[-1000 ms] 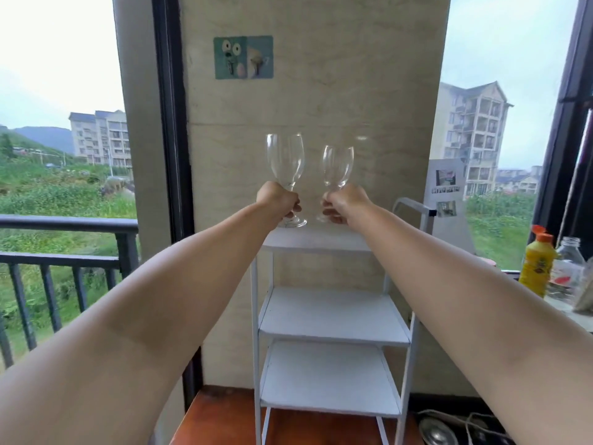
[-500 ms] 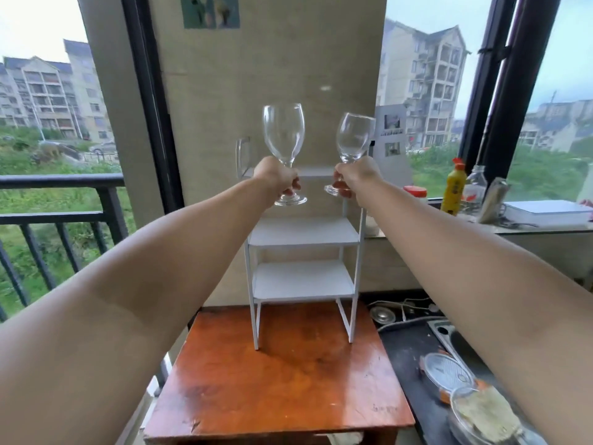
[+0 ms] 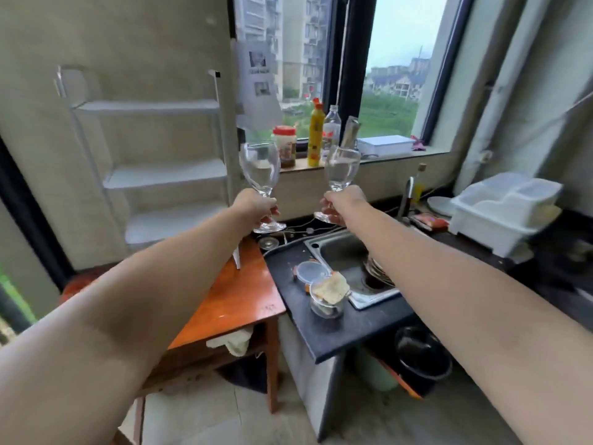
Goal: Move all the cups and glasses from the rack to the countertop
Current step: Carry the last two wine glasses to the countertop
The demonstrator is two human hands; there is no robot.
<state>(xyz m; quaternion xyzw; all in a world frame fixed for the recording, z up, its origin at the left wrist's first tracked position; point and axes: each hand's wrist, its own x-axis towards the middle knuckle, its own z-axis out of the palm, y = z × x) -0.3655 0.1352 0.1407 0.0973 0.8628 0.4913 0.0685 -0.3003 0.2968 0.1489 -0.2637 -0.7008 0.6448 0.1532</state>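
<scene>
My left hand (image 3: 256, 207) grips the stem of a clear wine glass (image 3: 259, 167), held upright in the air. My right hand (image 3: 345, 200) grips the stem of a second wine glass (image 3: 341, 168), also upright. Both glasses hang above the far end of the dark countertop (image 3: 324, 332), just right of the white rack (image 3: 160, 175). The rack stands on an orange wooden table (image 3: 237, 297) at the left, and all its shelves that I see are bare.
A steel sink (image 3: 346, 252) with dishes is set in the countertop. A glass bowl with a sponge (image 3: 327, 297) and a small lidded tub (image 3: 309, 273) sit beside it. A white dish drainer (image 3: 503, 210) stands at the right. Bottles (image 3: 316, 133) line the window sill.
The view has swung right and down, from the rack toward the sink and countertop. Both hands have carried their glasses off the rack and rightward, now beyond its right side.
</scene>
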